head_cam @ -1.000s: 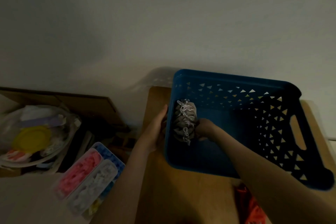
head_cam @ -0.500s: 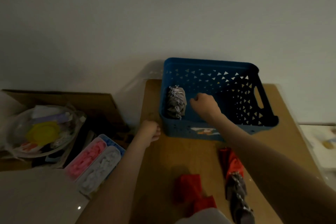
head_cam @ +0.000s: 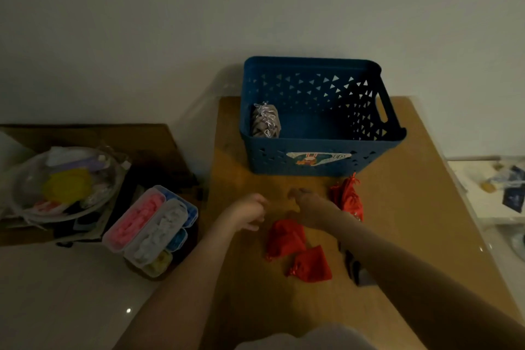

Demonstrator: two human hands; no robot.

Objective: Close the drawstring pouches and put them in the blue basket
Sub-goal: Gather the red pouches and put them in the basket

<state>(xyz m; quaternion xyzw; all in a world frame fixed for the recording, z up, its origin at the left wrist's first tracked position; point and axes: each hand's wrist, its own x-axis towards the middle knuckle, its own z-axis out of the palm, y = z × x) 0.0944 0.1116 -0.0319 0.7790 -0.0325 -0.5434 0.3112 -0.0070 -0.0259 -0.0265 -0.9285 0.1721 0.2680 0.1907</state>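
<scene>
The blue basket (head_cam: 321, 162) stands at the far end of the wooden table (head_cam: 412, 207). A grey pouch with silver strings (head_cam: 265, 121) stands inside it, against the left wall. Two red pouches (head_cam: 285, 239) (head_cam: 312, 264) lie flat in front of me, and a bunched red pouch (head_cam: 348, 197) sits just before the basket. A dark pouch (head_cam: 356, 270) shows partly under my right forearm. My left hand (head_cam: 247, 212) and my right hand (head_cam: 308, 206) hover above the table near the red pouches, fingers loosely curled, holding nothing.
Left of the table, on the floor, sit a clear box with pink, white and blue pieces (head_cam: 150, 230), a clear bowl with a yellow lid (head_cam: 65, 185) and a flat cardboard sheet (head_cam: 142, 139). A white surface with small items (head_cam: 494, 193) lies to the right.
My right hand has left the grey pouch in the basket and come out. Both hands have drawn back toward me, to above the red pouches. The view has tilted down.
</scene>
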